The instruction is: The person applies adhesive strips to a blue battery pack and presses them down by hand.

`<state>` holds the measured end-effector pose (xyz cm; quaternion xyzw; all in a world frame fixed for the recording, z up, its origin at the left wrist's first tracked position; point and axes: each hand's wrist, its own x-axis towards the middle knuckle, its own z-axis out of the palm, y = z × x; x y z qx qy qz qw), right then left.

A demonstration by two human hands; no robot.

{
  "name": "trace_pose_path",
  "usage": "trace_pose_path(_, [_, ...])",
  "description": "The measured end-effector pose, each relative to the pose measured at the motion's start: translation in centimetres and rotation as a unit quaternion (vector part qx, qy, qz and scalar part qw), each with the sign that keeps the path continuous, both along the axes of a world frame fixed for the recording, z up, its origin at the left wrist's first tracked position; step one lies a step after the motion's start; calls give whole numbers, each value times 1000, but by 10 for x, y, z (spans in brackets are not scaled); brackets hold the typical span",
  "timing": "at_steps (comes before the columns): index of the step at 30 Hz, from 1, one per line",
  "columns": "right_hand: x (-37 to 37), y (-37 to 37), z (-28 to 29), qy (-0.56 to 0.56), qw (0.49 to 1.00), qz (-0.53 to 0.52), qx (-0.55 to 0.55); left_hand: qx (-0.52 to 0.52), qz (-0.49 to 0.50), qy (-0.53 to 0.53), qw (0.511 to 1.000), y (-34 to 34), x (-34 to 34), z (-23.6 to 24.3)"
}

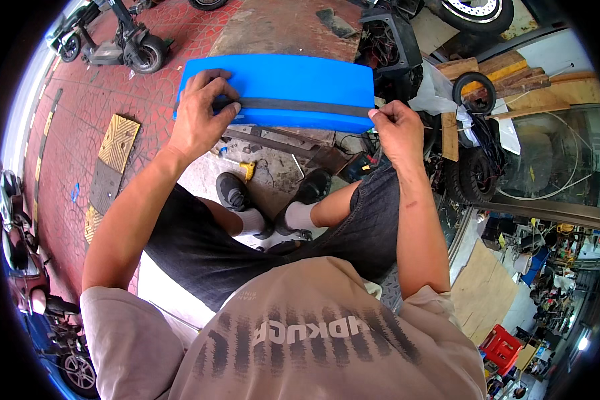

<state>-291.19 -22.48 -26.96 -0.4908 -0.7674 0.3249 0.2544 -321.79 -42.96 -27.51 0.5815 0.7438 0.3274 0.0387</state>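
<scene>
Evidently the right hand (399,127) has its grip pinched on the end of the black strip (307,106) along the blue panel (293,77), beyond the shoes (233,191); the left hand's (203,110) curled grip is unclear. Uneven pulling could skew the strip.

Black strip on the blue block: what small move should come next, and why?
Probably slide the left hand along the black strip toward the right hand, pressing lightly: the strip runs lengthwise along the blue block, the right hand appears to pinch its right end, and the left thumb is at the strip. Whether it is stuck down, I cannot tell.
</scene>
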Motion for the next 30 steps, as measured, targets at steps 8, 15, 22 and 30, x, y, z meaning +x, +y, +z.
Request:
trace_pose_path(8, [-4,-4,1,-45,999,-17,24,10,-7,-1,1000,-1,0,-1])
trace_pose_path(15, [4,12,-11,-25,994,-33,-102,28,-12,0,1000,0,-1,-3])
trace_pose_path(22, [6,16,-6,-51,996,3,-69,25,0,-2,1000,0,0,-1])
trace_pose_path(30, [-41,-35,41,-80,956,164,229,17,-2,2,1000,-4,-2,2])
